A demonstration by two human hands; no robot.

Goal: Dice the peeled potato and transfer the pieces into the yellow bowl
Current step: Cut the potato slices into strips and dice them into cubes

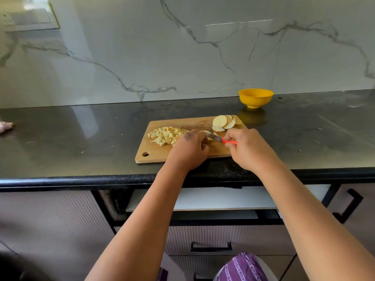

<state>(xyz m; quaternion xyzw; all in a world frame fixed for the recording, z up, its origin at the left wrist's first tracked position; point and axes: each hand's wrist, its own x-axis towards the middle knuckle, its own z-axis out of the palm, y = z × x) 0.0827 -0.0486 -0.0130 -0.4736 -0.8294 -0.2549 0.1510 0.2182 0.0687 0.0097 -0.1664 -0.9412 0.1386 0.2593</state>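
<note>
On a rectangular wooden cutting board, the right hand grips a red-handled steel knife; the left hand curls its fingers over pale potato slices. Small yellowish potato cubes are heaped left, round potato discs fanned behind. A round yellow plastic bowl stands on the glossy black stone counter before a veined marble wall.

Single head view, angled forward-down over counter, facing marble wall.

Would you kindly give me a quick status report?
Right hand grips knife; left hand steadies potato. Diced pile, slices on board. Yellow bowl unobstructed.
</note>
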